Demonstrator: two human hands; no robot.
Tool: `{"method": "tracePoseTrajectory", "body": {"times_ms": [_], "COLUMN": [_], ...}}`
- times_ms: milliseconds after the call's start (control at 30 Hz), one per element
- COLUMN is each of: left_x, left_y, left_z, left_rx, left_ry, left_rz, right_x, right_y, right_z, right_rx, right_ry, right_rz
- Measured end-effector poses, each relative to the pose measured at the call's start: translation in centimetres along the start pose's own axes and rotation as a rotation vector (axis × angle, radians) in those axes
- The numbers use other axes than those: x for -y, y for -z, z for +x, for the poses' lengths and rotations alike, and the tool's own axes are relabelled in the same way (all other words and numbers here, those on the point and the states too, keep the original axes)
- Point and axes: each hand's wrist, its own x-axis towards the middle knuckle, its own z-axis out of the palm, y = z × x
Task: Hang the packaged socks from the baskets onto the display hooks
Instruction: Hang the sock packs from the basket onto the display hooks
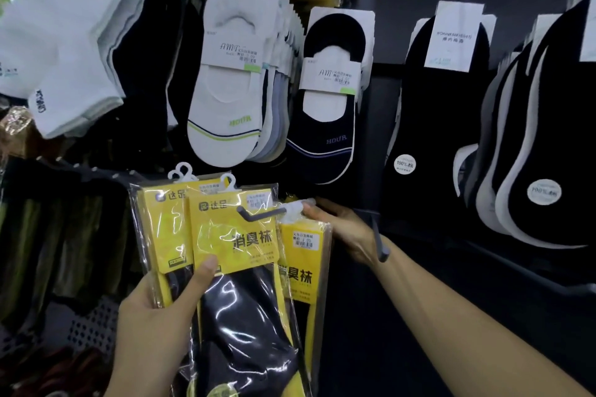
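My left hand [154,309] grips a fan of yellow sock packs [235,255] in clear plastic, thumb pressed on the front card. Their white hanger tabs [183,171] stick up at the top. A grey display hook [261,213] juts out in front of these packs. My right hand [342,229] pinches the white hanger tab of one more yellow sock pack [303,255] at the back part of that hook. Whether the tab is threaded on the hook is hidden by my fingers.
White no-show socks [225,80] and navy ones [325,106] hang above. Black sock bundles [529,145] hang at the right on a dark panel. A second grey hook [379,242] sticks out over my right wrist. White ankle socks [61,42] hang upper left.
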Motion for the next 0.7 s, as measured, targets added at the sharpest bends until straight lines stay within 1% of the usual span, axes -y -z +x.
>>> {"method": "tracePoseTrajectory", "body": {"times_ms": [67,100,233,367,467,567,633,700], "left_x": [0.1,0.0,-0.5,-2.1,-4.6,-6.9,-8.3,-9.5], "left_y": [0.3,0.6,2.3,4.6,6.1,7.1,7.6,8.2], "left_z": [-0.2,-0.2,-0.9,-2.1,-3.2,-4.7,-6.0,-7.4], "left_rx": [-0.014,-0.018,-0.033,-0.033,0.04,0.091,0.11,0.113], "left_ry": [0.014,0.016,0.02,0.051,0.054,0.066,0.073,0.073], "left_rz": [0.015,0.02,0.063,0.085,0.096,0.111,0.121,0.114], "right_x": [0.0,0.0,-0.2,-1.0,-0.8,1.0,3.0,5.6], "right_y": [0.0,-0.1,-0.5,-1.3,-2.8,-5.0,-6.7,-8.4], "right_z": [-0.3,-0.6,-3.2,-9.3,-15.0,-19.7,-22.1,-23.7], "right_rx": [-0.006,-0.035,-0.268,-0.355,-0.283,-0.217,-0.173,-0.113], "right_ry": [-0.01,-0.011,-0.006,-0.097,-0.146,-0.185,-0.183,-0.14], "right_rz": [-0.017,-0.007,0.06,0.01,-0.001,-0.02,-0.005,0.018]}}
